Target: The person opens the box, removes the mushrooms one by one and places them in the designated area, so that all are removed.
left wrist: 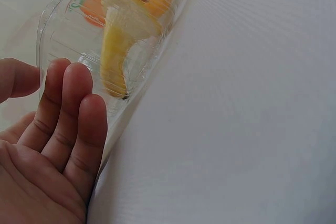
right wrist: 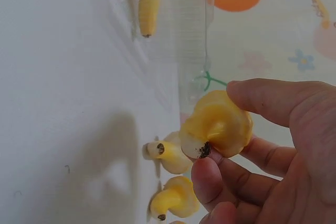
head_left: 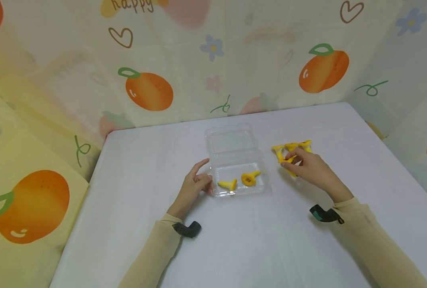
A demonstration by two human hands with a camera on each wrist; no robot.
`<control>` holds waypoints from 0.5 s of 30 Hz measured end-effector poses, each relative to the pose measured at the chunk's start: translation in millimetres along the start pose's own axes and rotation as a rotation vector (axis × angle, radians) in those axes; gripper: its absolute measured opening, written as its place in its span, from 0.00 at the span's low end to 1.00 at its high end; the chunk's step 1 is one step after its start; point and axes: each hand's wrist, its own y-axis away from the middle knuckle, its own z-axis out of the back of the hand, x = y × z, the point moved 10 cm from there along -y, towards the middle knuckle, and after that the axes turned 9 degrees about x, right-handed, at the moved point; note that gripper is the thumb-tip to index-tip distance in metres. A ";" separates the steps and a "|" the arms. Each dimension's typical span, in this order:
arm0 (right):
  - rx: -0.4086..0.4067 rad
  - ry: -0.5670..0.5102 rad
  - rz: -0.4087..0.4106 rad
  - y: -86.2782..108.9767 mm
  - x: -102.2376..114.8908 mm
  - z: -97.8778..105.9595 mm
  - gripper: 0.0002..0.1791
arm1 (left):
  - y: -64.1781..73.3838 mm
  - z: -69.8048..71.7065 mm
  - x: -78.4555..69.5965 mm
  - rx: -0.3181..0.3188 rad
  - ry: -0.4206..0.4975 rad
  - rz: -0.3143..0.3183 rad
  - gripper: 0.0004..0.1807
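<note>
A clear plastic clamshell box [head_left: 236, 158] lies open at the table's middle, with two yellow toy mushrooms [head_left: 228, 185] [head_left: 249, 178] in its near half. My left hand [head_left: 195, 185] rests against the box's left wall [left wrist: 63, 35], fingers [left wrist: 68, 108] straight and touching the plastic; one mushroom [left wrist: 118, 51] shows through it. To the right of the box my right hand [head_left: 307, 164] pinches a yellow mushroom [right wrist: 216, 125] between thumb and fingers, just above a small heap of loose mushrooms [head_left: 291, 147] [right wrist: 169, 153] on the table.
The white table [head_left: 235, 240] is walled on the back and both sides by a cloth printed with oranges [head_left: 149, 90]. The table's left edge [head_left: 87, 200] runs close to my left forearm.
</note>
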 end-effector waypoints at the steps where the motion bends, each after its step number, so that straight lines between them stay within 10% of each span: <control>1: 0.002 0.001 -0.005 -0.2 -1.2 -0.8 0.23 | 0.1 0.2 -0.2 0.000 0.000 0.000 0.35; 15: 0.019 -0.017 -0.013 -3.1 -10.5 -10.3 0.22 | 0.7 0.5 -0.9 -0.009 -0.004 0.012 0.35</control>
